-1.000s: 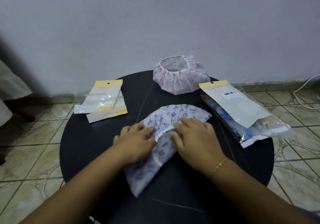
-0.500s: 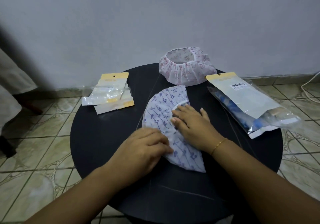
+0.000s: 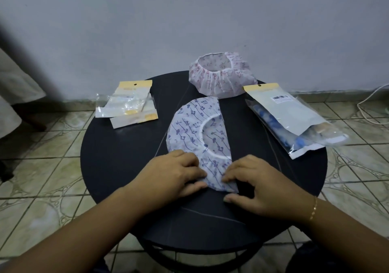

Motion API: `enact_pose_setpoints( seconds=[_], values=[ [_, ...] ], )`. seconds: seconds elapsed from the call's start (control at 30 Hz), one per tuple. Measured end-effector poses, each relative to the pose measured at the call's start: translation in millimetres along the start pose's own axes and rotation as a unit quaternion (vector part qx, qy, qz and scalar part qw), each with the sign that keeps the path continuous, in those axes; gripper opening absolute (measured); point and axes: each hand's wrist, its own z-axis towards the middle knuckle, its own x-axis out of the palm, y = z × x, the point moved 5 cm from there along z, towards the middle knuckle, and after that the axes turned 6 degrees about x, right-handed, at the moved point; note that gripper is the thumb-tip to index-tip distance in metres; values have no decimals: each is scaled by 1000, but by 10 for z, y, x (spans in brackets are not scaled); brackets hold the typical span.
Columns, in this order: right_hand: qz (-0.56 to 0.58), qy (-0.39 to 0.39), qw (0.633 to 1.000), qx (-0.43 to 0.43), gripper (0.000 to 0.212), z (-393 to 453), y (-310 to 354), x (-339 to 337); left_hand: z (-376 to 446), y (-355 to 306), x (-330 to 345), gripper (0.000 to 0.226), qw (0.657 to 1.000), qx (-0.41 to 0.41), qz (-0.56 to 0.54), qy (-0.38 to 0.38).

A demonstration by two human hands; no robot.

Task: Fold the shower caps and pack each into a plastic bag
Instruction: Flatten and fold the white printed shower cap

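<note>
the fingers of the left hand and those of the right hand curl onto the near end of the blue-print shower cap, pinching it from both sides. the cap lies folded in half at the middle of the round black surface. half a second ago the right hand pressed flat on its middle; now both hands sit at the near end. a barcode label, too small to read, marks the filled plastic bag at right. empty bags lie left, a pink shower cap behind.

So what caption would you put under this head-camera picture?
Both hands, left and right, grip the near end of a half-folded blue-print shower cap on a round black table.
</note>
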Motion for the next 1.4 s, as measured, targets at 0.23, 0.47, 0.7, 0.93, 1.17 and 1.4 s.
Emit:
enact_pose_setpoints(
  seconds=[0.23, 0.47, 0.7, 0.93, 1.17, 1.4],
  values=[
    [3, -73, 997, 9, 35, 37, 69, -33, 46, 25, 3, 36, 998, -46, -3, -35],
    [198, -90, 959, 183, 13, 173, -167, -63, 66, 126, 17, 39, 976, -190, -101, -34],
    [308, -80, 914, 252, 9, 299, -259, -29, 106, 258, 84, 27, 919, -310, -243, -10],
    [195, -115, 948, 224, 11, 296, -258, -49, 188, 303, 147, 33, 922, -312, -227, 38],
    [-97, -201, 974, 28, 23, 207, -50, 5, 235, 231, 59, 26, 972, -221, -82, -7],
    [-110, -154, 980, 66, 39, 198, -110, -22, 260, 124, 55, 44, 996, -62, -62, -9]
  ],
)
